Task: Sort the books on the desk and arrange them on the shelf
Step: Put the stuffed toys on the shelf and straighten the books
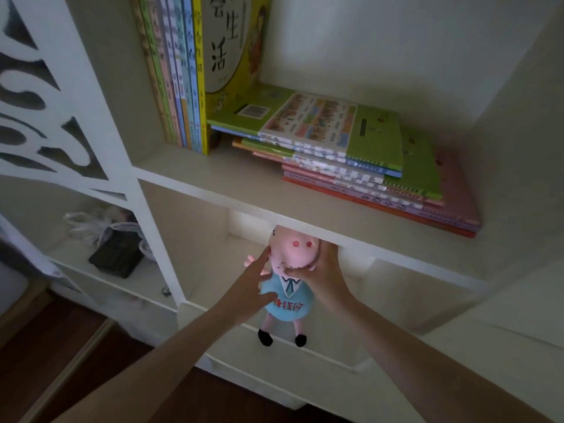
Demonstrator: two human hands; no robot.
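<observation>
Under the shelf board, in the lower compartment, the right hand curls its fingers round the head of a plush pig. The left hand touches the pig's side with straight fingers. On the board, upright books stand at the left, and a flat stack of books lies beside them on the right.

Both bare forearms reach up and forward from the lower edge and converge. The left hand lies with its fingers straight against the side of a plush pig, thumb spread across its front. The right hand grips the toy's head, with fingers and thumb curled round it.
</observation>
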